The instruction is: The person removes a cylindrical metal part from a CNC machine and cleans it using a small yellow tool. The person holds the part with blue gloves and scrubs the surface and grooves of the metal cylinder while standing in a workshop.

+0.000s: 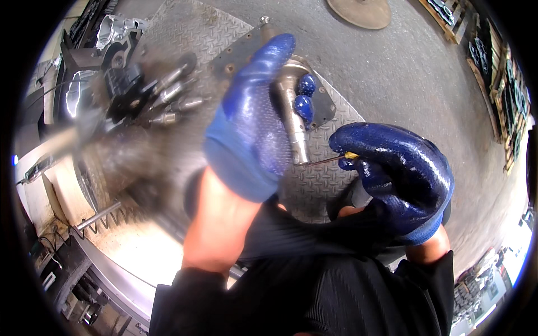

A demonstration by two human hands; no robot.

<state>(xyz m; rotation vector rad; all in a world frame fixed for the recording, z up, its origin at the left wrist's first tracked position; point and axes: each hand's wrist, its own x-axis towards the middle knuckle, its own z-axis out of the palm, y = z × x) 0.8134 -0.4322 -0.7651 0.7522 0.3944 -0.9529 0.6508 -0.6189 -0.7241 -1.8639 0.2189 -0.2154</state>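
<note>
My left hand (246,120), in a blue coated glove, is closed round a stepped metal shaft (294,120). Its thumb lies along the upper part, and two fingertips show on the shaft's right side. The shaft's narrower end points down toward me. In another blue glove, my right hand (403,173) grips a thin screwdriver-like tool (323,161) with a bit of yellow handle showing between the fingers. The thin blade reaches left to the shaft's lower end; whether it touches cannot be made out. Most of the handle is hidden in my fist.
Beneath the shaft lies a dark flat plate with holes (323,109), over a diamond-tread metal sheet (182,33). Several metal parts (171,92) and blurred machinery stand at the left, near a coiled spring (120,217). A round disc (364,11) and wooden pallets (486,92) are farther off.
</note>
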